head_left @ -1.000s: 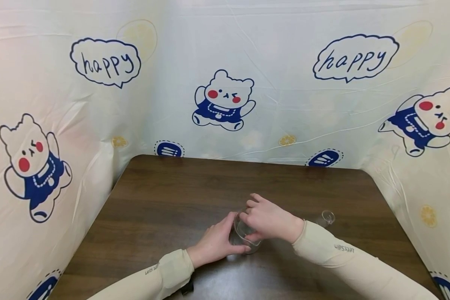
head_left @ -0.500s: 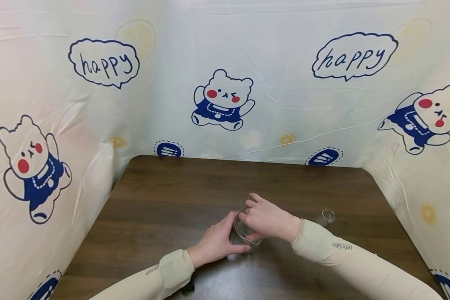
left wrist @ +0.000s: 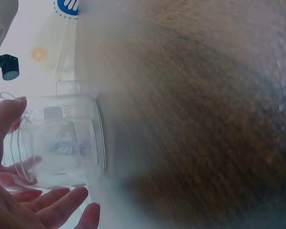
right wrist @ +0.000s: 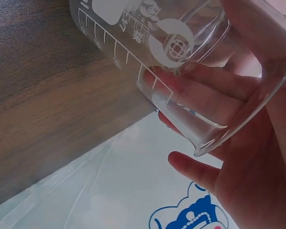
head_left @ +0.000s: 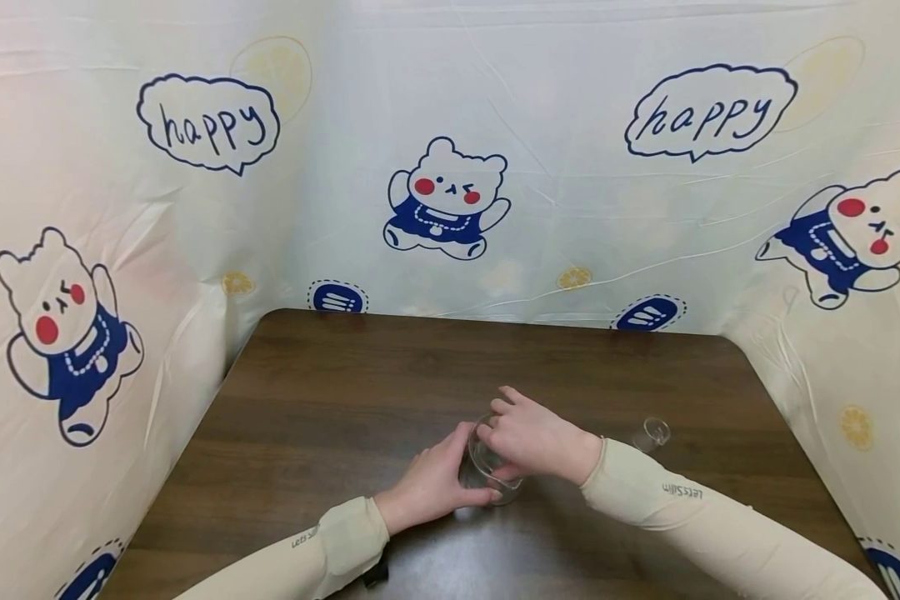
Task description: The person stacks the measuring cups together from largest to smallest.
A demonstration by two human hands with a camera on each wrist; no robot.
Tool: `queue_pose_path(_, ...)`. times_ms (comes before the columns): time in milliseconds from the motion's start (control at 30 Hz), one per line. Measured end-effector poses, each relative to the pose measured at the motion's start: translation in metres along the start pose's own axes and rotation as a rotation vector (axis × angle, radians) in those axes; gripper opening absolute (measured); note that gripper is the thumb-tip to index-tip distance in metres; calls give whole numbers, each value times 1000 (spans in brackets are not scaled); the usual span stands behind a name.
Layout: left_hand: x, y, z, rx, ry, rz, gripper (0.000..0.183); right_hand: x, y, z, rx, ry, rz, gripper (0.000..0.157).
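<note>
A large glass beaker (head_left: 478,479) with white graduation marks stands on the table in front of me. My left hand (head_left: 437,485) grips its side, the thumb near me and the fingers round the far left. My right hand (head_left: 538,437) reaches in over the rim, with fingers inside the glass. Within the large beaker is a smaller clear glass beaker (left wrist: 62,136), seen through the wall in the left wrist view. In the right wrist view my right thumb and fingers pinch the small beaker (right wrist: 207,33) near its rim; the head view hides this grip.
Another small clear glass vessel (head_left: 651,435) stands on the dark wooden table (head_left: 345,375), behind my right forearm. A pale printed curtain (head_left: 540,108) encloses the back and both sides. A small black object (head_left: 376,575) shows beneath my left sleeve.
</note>
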State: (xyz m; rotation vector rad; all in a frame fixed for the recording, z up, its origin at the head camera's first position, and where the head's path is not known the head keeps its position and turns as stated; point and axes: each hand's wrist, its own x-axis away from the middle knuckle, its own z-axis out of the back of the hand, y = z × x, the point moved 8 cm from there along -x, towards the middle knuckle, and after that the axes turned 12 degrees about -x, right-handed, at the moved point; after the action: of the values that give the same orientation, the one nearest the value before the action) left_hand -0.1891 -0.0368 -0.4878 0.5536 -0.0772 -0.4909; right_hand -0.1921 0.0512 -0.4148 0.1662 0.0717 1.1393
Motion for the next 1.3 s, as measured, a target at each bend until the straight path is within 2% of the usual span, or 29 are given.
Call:
queue_pose_path(533,0,-1,-1,19,-20,4,76,-1,0,-3,8,-5,-22,54)
queue_pose_path(1000,-1,-1,1,-2,-4,1,75,-2,0,-2,26,17,-17,56)
queue_pose_path(1300,1,-1,0,18,-17,6,78,0,2,3,-23,-2,4,51)
